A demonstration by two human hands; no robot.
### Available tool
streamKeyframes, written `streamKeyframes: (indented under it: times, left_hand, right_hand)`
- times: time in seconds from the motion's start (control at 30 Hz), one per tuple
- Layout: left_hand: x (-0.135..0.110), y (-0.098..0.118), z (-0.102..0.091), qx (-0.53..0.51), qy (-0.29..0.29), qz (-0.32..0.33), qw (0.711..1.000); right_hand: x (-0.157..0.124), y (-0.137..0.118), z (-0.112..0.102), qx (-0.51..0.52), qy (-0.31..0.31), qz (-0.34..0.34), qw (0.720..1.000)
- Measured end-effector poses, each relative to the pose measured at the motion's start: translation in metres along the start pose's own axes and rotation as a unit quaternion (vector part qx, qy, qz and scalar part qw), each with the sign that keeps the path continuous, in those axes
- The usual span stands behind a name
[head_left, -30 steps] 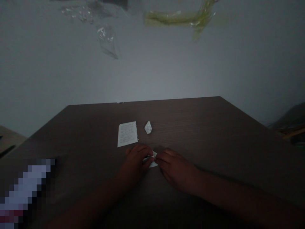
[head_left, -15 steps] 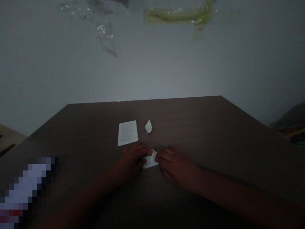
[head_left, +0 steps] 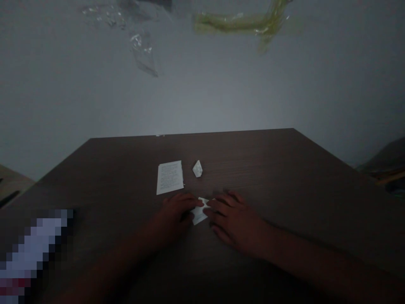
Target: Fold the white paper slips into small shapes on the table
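Pale wall (head_left: 202, 84) fills the upper half of the view, with a streak of yellow-green plastic (head_left: 240, 23) and a clear plastic scrap (head_left: 144, 55) showing high up, both soft and hard to make out. Below that, the dark wood-grain tabletop (head_left: 284, 169) runs across the frame, and a pixelated, blurred object (head_left: 34, 249) sits at its near left corner, too obscured to name. Out past the far right corner there's a dark shape (head_left: 384, 160) with a yellowish stick (head_left: 390, 177) across it.

Mid-table, a printed sheet of paper (head_left: 170, 177) lies flat, and just to its right sits a small folded paper piece (head_left: 197, 169), the two close but apart.

Now to the action: a small folded white paper (head_left: 200, 213) is flat on the tabletop, right between the hands and nearer the person than the sheet. The left hand (head_left: 175, 215) is curled over its left side, grip pressed down on the paper, with no lift off the wood. The right hand (head_left: 236, 226) has its grip spread wide, fingers at the paper's right edge; whether they're touching or just beside it, I can't tell.
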State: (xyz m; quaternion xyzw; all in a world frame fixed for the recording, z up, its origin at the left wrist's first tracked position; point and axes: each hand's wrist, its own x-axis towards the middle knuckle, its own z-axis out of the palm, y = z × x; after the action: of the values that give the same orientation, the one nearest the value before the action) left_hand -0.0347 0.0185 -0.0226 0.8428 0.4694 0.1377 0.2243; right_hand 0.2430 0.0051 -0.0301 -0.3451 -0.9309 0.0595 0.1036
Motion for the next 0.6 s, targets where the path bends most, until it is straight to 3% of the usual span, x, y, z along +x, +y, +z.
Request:
streamKeyframes:
  times: [0.47,0.6]
  left_hand:
    - [0.0,0.006,-0.003,0.021,-0.005,-0.012,1.0]
    - [-0.002,0.005,0.0,0.017,0.001,-0.002,1.0]
  right_hand:
    - [-0.004,0.009,-0.011,-0.065,0.012,0.116,0.991]
    - [-0.004,0.015,-0.008,-0.056,0.019,0.107,0.993]
